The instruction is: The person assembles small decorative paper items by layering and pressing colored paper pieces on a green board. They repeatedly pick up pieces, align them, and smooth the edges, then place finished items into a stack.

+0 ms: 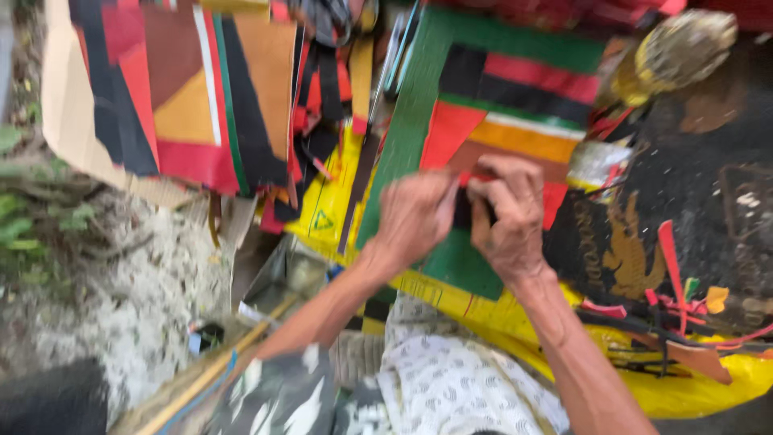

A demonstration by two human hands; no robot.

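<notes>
- Black strip (463,208), small and dark, sits pinched between both hands at the middle of the green-bordered patchwork panel (419,105), pressed flat to it so it seems to lie among the other pieces.
- Left hand (415,216) is curled nearly closed, thumb and fingers nipping the strip's near end; motion blur hides the exact contact.
- Right hand (507,213) bends over the strip's other end, fingertips pressing down, likewise closed upon it.
- Panel itself looks like stiff sheet material cut in straight-edged bands: red, orange, black, green.
- Beneath the panel lies a glossy yellow sheet (684,391); left of the panel leans a second patchwork piece (193,97) backed with pale card.
- Right of the panel, red offcuts (672,266) lie scattered over a dark surface.
</notes>
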